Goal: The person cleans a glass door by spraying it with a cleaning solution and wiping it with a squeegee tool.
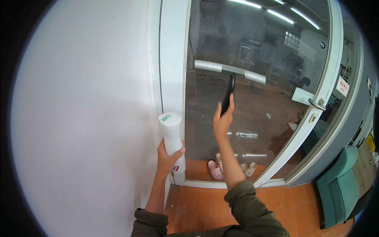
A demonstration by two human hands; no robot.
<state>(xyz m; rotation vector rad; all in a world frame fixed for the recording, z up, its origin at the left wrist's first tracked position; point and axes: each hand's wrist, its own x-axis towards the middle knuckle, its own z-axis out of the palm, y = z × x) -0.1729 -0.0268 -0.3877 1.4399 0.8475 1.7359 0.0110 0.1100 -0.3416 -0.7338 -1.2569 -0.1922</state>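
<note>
My left hand (169, 158) is wrapped round a white plastic bottle (172, 134), held roughly upright beside the white door frame. A flat end with a small green label faces up, and the bottle narrows at the grip. My right hand (224, 120) is raised in front of the glass door (272, 118), closed round the black handle of a squeegee (230, 72). The squeegee's wide, pale head lies nearly level, tilted down at its right end. Whether its blade touches the glass I cannot tell. Hazy marks show on the upper pane.
A plain white wall (87, 118) fills the left side. The door has a metal handle (317, 104) on its right. Pink clogs (215, 170) and beige shoes (249, 170) sit beyond the glass. A green chair (339, 189) stands at right on orange floor tiles (197, 209).
</note>
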